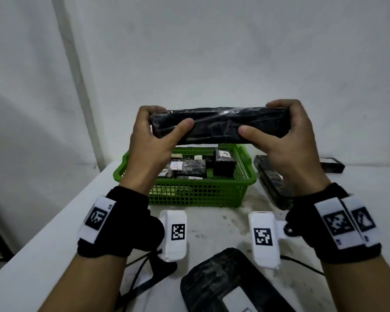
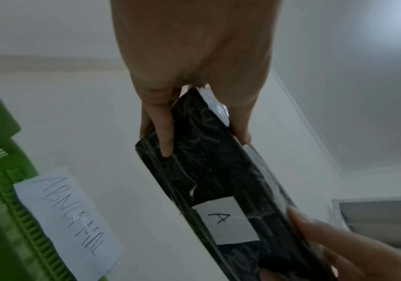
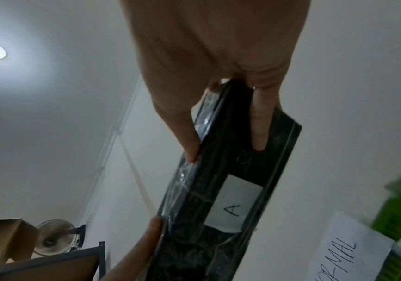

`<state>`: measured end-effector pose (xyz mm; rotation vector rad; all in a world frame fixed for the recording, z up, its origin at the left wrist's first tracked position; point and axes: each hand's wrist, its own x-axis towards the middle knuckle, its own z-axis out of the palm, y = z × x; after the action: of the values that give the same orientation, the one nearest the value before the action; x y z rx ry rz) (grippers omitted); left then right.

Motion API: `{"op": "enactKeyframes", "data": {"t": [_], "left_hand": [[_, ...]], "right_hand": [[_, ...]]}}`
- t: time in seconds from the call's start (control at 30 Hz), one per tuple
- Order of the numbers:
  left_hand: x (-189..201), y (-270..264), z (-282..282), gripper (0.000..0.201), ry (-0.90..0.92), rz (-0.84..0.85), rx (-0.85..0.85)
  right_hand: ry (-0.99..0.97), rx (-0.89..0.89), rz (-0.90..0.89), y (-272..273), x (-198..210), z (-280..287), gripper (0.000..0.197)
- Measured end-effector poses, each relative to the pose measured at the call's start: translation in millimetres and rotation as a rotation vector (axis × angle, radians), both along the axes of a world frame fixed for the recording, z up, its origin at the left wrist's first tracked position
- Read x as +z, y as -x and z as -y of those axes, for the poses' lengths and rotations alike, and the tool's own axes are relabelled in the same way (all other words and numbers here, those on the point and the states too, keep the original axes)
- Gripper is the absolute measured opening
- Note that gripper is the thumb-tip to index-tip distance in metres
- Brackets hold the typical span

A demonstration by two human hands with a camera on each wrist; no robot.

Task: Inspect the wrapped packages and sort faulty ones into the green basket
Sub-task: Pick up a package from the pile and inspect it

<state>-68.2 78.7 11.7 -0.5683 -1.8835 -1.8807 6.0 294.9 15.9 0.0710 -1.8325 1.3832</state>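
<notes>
I hold a long black package (image 1: 218, 125) wrapped in clear film, level, above the green basket (image 1: 189, 194). My left hand (image 1: 153, 140) grips its left end and my right hand (image 1: 286, 136) grips its right end, thumbs on the near face. The wrist views show the far face of the package (image 2: 218, 180) (image 3: 233, 171) with a white label (image 2: 225, 220) (image 3: 234, 204) marked "A". My left hand's fingers (image 2: 164, 133) and right hand's fingers (image 3: 258, 121) lie along that face. Several black packages with "A" labels lie in the basket.
A paper sign (image 2: 69, 222) reading "ABNORMAL" is stuck on the basket's far wall. More black wrapped packages lie on the white table: one at the near edge (image 1: 225, 284), one right of the basket (image 1: 273, 183), one far right (image 1: 331, 164). Black cables (image 1: 142, 273) trail near my left wrist.
</notes>
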Motion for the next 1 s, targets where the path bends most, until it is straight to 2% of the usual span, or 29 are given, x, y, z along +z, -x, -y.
{"op": "enactKeyframes", "data": {"t": [0.1,0.17,0.23,0.33,0.4,0.47,0.5,0.6,0.63,0.73,0.83,0.93,1.0], "left_hand": [[0.4,-3.8,-3.9,0.053,0.070,-0.114,0.093],[0.9,-6.2,-5.0,0.049,0.114,-0.121,0.092],[2.7,-8.0,-4.1,0.046,0.101,-0.031,-0.006],[3.6,-3.1,-2.7,0.051,-0.024,0.092,-0.096],[4.2,2.3,1.9,0.066,-0.082,0.195,-0.102],[4.2,4.7,5.2,0.086,-0.035,0.331,-0.203],[3.9,6.0,5.9,0.089,-0.024,0.352,-0.252],[6.2,2.0,6.4,0.078,-0.162,0.307,-0.301],[6.5,0.9,6.7,0.077,-0.186,0.280,-0.309],[6.4,-3.4,4.6,0.074,-0.105,0.203,-0.295],[3.4,-4.3,0.0,0.067,-0.085,0.153,-0.254],[2.3,-1.9,-0.6,0.061,-0.060,0.118,-0.233],[-0.3,-0.5,1.2,0.060,0.049,0.073,-0.212]], "right_hand": [[0.045,-0.011,-0.035,5.2,-3.1,-4.7,0.065],[0.038,-0.014,-0.067,3.9,-2.0,-8.0,0.063],[0.054,0.038,-0.123,0.1,0.3,-10.4,0.058],[0.163,0.174,-0.151,-2.6,4.2,-12.5,0.034],[0.235,0.201,-0.169,-2.9,7.3,-13.7,0.022],[0.240,0.242,-0.210,-2.3,8.5,-17.1,0.020],[0.219,0.256,-0.219,-1.5,7.8,-20.1,0.022],[0.231,0.256,-0.066,1.2,7.6,-25.3,0.071],[0.258,0.279,0.017,1.7,7.6,-25.6,0.079],[0.264,0.295,0.149,1.3,7.0,-23.4,0.074],[0.240,0.225,0.128,1.6,5.8,-21.9,0.070],[0.214,0.212,0.114,-1.1,5.5,-20.9,0.076],[0.152,0.200,0.092,-6.2,4.9,-22.2,0.077]]}}
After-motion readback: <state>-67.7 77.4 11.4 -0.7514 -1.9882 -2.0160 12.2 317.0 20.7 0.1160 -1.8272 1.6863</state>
